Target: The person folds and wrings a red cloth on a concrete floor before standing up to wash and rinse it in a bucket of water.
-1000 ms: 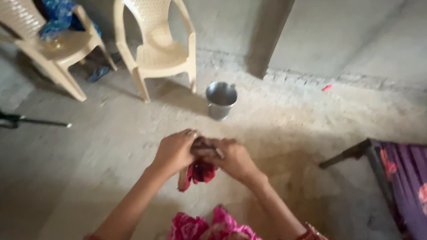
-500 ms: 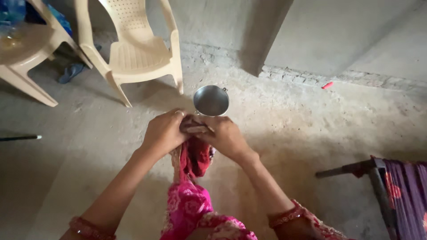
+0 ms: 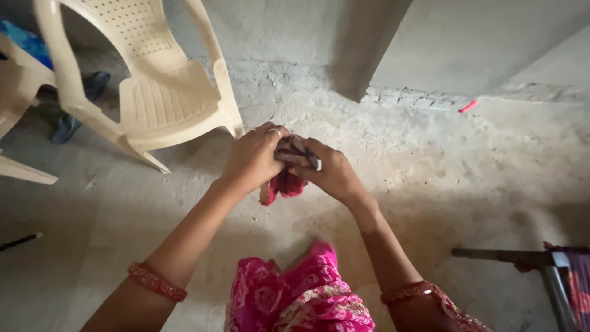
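We grasp a bunched red cloth (image 3: 284, 182) between our left hand (image 3: 253, 158) and right hand (image 3: 332, 173), above the concrete floor (image 3: 430, 184). A cream plastic chair (image 3: 153, 92) stands just left; nothing obstructs.

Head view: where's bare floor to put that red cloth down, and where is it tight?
Bare concrete floor lies right of the right hand, up to the wall base. More lies below the left hand, between the plastic chair and the pink garment. Upper left is crowded with chairs; the red cloth hangs between both hands.
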